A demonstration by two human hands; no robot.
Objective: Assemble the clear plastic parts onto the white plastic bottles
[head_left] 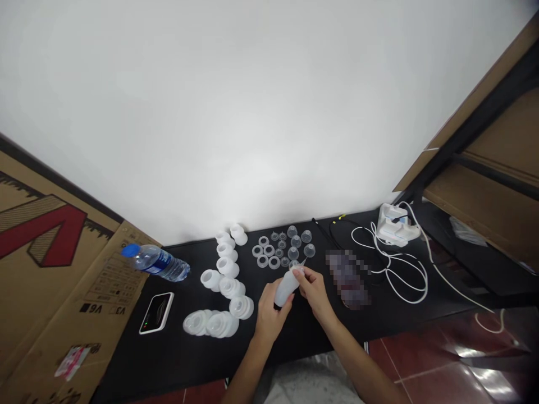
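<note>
A translucent white baby bottle point(287, 289) is tilted over the front of the black table, its top end pointing away and to the right. My left hand point(269, 314) is closed around its body. The fingers of my right hand point(314, 289) pinch at the bottle's top end, where a small clear pointed tip point(304, 262) sticks out; the fingers partly hide what is there. Just beyond lie several white rings point(274, 262), clear silicone teats point(282, 244) and clear dome caps point(309, 250). To the left, open white bottles point(227, 267) stand near bottles with clear caps point(241, 307).
A water bottle point(160, 262) lies at the left, with a white-framed device point(156, 313) below it and a cardboard box point(63, 269) beside. On the right are a blurred-out object point(348, 279), white cables point(404, 269) and a white power strip point(396, 224). A white wall rises behind.
</note>
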